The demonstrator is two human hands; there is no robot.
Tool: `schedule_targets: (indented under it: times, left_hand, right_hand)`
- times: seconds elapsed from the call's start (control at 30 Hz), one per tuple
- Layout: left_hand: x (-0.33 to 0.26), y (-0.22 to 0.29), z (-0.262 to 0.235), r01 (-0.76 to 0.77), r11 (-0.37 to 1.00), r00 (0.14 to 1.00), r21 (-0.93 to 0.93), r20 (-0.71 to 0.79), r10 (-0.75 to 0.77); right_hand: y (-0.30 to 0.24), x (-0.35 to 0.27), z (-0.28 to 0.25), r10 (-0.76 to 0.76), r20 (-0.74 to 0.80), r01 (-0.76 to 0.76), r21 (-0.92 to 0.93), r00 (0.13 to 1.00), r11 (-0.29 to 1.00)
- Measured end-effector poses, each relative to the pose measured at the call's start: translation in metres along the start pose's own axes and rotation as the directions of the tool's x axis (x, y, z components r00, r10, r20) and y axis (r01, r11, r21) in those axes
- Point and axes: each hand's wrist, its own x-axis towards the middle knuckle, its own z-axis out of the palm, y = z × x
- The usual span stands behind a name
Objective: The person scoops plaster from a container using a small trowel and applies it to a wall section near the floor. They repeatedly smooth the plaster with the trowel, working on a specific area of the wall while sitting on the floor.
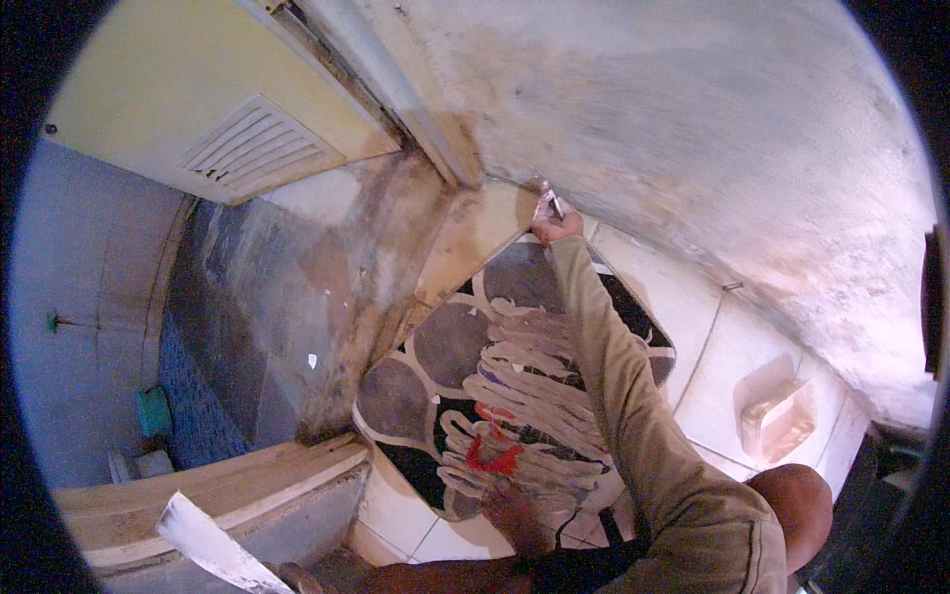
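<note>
My right arm stretches forward to the base of the stained, whitish wall. At its end my right hand is closed round a small tool with a dark, narrow part, too small to name surely. The hand sits by the wall's lower edge, just past the far corner of the mat. At the lower left, my left hand is mostly cut off by the picture's edge. From it sticks up a flat, wide blade coated in white, like a putty knife, held over the wooden sill.
A patterned mat with a beige stringy heap and red bits lies on white tiles. A clear plastic tub stands by the wall. Left are a yellow vented door and a wooden sill. My bare foot is near the mat.
</note>
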Motion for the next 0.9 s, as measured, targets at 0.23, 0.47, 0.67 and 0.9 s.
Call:
schedule_targets:
  times: [0.23,0.47,0.67,0.9]
  left_hand:
    - [-0.016,0.0,0.009,-0.011,1.0,0.994,0.013,0.112,0.009]
    - [-0.028,0.001,0.007,-0.106,0.992,0.988,0.071,0.12,0.097]
    - [-0.017,-0.006,-0.001,-0.03,0.997,0.982,-0.077,0.181,0.044]
    - [0.0,-0.012,-0.007,-0.171,0.971,0.982,-0.166,0.052,0.182]
  right_hand:
    - [-0.09,-0.034,0.007,-0.112,0.126,0.138,-0.228,0.986,0.964]
    - [-0.137,-0.125,0.027,-0.027,0.158,0.044,-0.105,0.987,0.994]
    - [-0.258,-0.213,0.007,-0.281,0.531,0.595,-0.633,0.799,0.495]
    - [-0.056,-0.206,-0.001,0.09,0.232,0.078,-0.627,0.969,0.775]
